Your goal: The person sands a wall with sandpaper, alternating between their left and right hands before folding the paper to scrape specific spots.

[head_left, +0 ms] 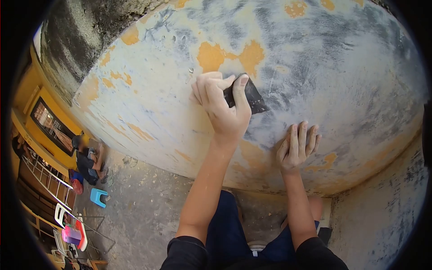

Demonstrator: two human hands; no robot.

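My left hand (223,99) is closed around a dark piece of sandpaper (253,98), the thumb lying along its face, against the wall. White dust specks the sandpaper and coats my fingers. Before me the wall (171,108) is patchy, with whitish filler, grey-black smudges and bare yellow-orange spots. To the right and lower, my right hand (298,147) rests on the same wall with its fingers stretched out and nothing held. The side of the sandpaper under my left fingers is hidden.
At the left, a person (86,159) crouches by the wall's foot. Behind them are a blue stool (98,197), a metal ladder (47,177) and a white chair (60,215). A second wall (382,216) meets mine at the right. Grey floor (144,216) shows scattered debris.
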